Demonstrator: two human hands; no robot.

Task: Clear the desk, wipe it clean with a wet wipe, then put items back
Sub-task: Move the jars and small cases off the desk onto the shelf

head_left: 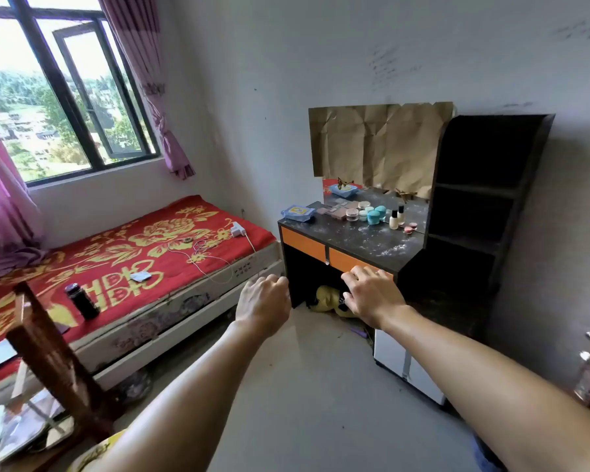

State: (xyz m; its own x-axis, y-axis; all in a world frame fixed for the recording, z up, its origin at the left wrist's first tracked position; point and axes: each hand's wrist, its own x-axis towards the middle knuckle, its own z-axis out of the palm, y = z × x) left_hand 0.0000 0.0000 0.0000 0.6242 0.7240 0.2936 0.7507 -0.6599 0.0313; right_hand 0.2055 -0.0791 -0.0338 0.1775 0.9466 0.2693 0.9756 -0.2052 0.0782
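Two bare forearms stretch forward from the bottom of the view, both hands empty. The left hand is loosely curled, fingers half bent and holding nothing, in the air short of the desk's left front corner. The right hand is spread flat, fingers apart, in front of the orange drawer; whether it touches is unclear. The desk lies ahead and slightly right, its top dusted with white specks and not yet cleared. Everything to lift sits at the back, beyond both hands: the wet wipes pack at the back left corner, then a row running rightwards of makeup palettes, small jars and two little bottles. I judge the left hand nearer the pack, the right nearer the bottles.
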